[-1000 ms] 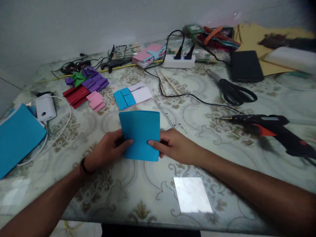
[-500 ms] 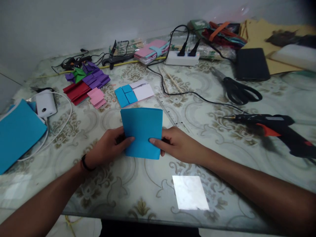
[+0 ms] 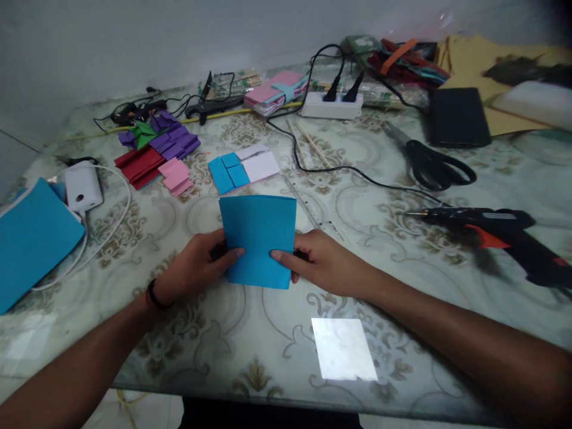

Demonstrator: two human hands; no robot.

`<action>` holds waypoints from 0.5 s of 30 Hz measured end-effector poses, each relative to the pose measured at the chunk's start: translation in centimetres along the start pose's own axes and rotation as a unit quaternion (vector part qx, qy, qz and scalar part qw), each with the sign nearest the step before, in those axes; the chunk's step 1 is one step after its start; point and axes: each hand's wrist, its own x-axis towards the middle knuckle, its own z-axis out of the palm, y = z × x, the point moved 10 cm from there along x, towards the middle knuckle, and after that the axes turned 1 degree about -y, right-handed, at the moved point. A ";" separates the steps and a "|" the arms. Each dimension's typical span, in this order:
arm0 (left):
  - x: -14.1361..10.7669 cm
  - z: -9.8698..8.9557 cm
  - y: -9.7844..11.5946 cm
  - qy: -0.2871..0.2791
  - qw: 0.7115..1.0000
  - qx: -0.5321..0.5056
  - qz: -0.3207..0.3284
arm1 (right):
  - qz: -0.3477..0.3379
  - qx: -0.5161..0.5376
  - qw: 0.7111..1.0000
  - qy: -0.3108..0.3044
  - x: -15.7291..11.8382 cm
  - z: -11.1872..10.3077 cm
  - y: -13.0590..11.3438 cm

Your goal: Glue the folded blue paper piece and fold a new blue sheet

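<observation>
In the head view, we see the folded blue paper (image 3: 259,229) between our two hands, near the middle of the patterned table (image 3: 201,357). Our left hand (image 3: 194,265) is at its left edge, pinching the paper with the thumb flat on the near face and the fingers out of sight behind it. Our right hand (image 3: 324,262) pinches the right edge in the same way; a few of its fingertips show past the edge. The paper stands tilted up, its face toward us; whether its bottom edge touches the table, we cannot tell. Just beyond it on the far side lies the blue-and-white card (image 3: 229,173), with the clear ruler (image 3: 315,213) to the right of that, partly hidden behind the paper. Farther right are the black scissors (image 3: 440,167) and, nearer, the glue gun (image 3: 487,219).

Against one second ago, our view has shifted slightly, so the things at right appear farther right. Our grip is the same, both thumbs pressing at the same height, and compared with half a second ago we see hardly any change.
</observation>
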 end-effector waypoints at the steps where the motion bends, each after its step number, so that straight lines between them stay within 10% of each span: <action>1: 0.0 0.0 0.1 0.000 1.000 0.003 0.001 | 0.000 0.001 1.000 0.000 0.0 0.0 0.0; 15: 0.0 -0.1 0.4 0.006 1.000 0.008 0.005 | 0.004 0.003 1.000 -0.002 -0.1 0.0 0.0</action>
